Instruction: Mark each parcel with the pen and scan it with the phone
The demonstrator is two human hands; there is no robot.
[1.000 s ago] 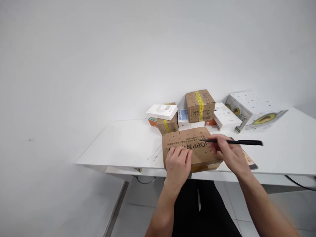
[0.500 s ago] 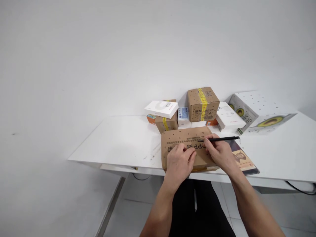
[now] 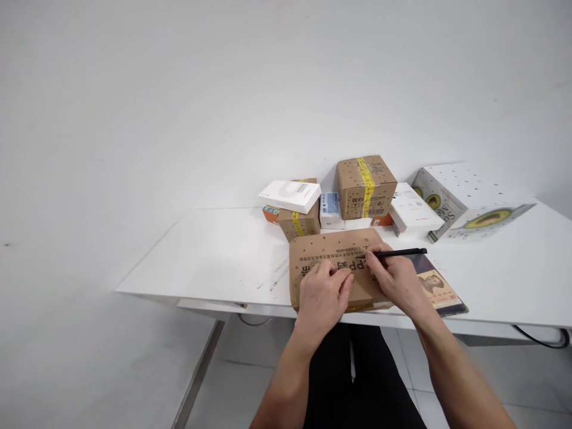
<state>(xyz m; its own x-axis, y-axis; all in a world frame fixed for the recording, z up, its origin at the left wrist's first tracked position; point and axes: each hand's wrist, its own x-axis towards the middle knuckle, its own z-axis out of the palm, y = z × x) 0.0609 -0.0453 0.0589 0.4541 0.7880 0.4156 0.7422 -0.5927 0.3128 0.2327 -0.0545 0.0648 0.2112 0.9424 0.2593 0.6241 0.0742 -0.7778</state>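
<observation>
A flat brown cardboard box (image 3: pixel 328 253) with dark printed lettering lies at the near edge of the white table (image 3: pixel 223 256). My left hand (image 3: pixel 322 296) rests palm down on the box's near half, fingers bent and pressing on the lid. My right hand (image 3: pixel 395 282) pinches a thin black pen (image 3: pixel 397 253), which lies almost level, its tip touching the box top near the lettering.
Behind the box stand several small parcels: a taped brown cube (image 3: pixel 366 186), a white flat box (image 3: pixel 290 195) on another brown one, a white carton (image 3: pixel 413 215) and an avocado-print box (image 3: pixel 465 202). A printed booklet (image 3: pixel 440 290) lies right of my right hand. A cable (image 3: pixel 543 341) hangs below the table.
My right hand has drawn in to the left, bringing the pen closer over the box. My left hand has kept its place on the lid. The view has shifted slightly.
</observation>
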